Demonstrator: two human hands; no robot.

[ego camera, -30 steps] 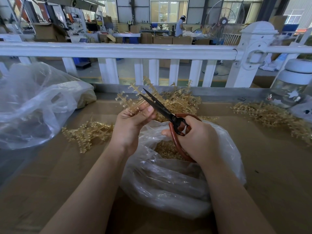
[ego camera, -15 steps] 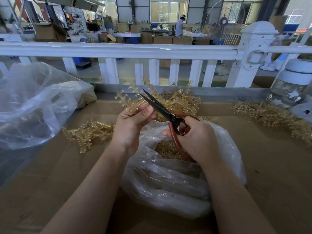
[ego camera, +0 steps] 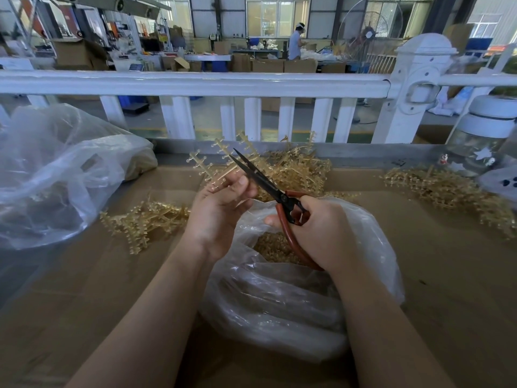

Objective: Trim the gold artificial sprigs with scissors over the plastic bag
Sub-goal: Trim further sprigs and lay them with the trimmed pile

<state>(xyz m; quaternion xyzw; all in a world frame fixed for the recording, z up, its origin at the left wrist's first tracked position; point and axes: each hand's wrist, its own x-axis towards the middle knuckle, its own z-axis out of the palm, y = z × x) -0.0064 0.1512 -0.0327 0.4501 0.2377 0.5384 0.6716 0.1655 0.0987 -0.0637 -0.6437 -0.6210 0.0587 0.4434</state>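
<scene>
My left hand [ego camera: 221, 211] pinches a gold sprig [ego camera: 221, 161] between thumb and fingers, stem end in the grip, branched tips fanning toward 11 o'clock. My right hand [ego camera: 321, 233] grasps the scissors [ego camera: 268, 183], fingers curled thru the red-brown loop handles. Blades dark, slightly parted, points aimed at 11 o'clock and crossing just beside my left thumb, at the sprig's stems. Whether an edge is actually touching the sprig: can't tell.

Plastic bag [ego camera: 279, 303], clear, sits directly below both hands at approx 6 o'clock from the scissors, mouth open upward. Gold cuttings [ego camera: 271, 247] visible inside, under my right hand.

Other stock on the cardboard-covered table [ego camera: 433, 289]: loose sprig pile [ego camera: 296, 169] at 12 o'clock behind the blades; smaller pile [ego camera: 145, 219] at 9 o'clock, just beside my left wrist; third pile [ego camera: 447, 191] at 3 o'clock, well apart.

Second clear bag [ego camera: 56, 177], large and crumpled, at 9–10 o'clock on the table's far left. Glass jar w/ white lid [ego camera: 486, 135] at 2 o'clock. White railing [ego camera: 195, 82] runs across the far edge at 12 o'clock; a person [ego camera: 295, 42] stands among cartons in the workshop beyond.
</scene>
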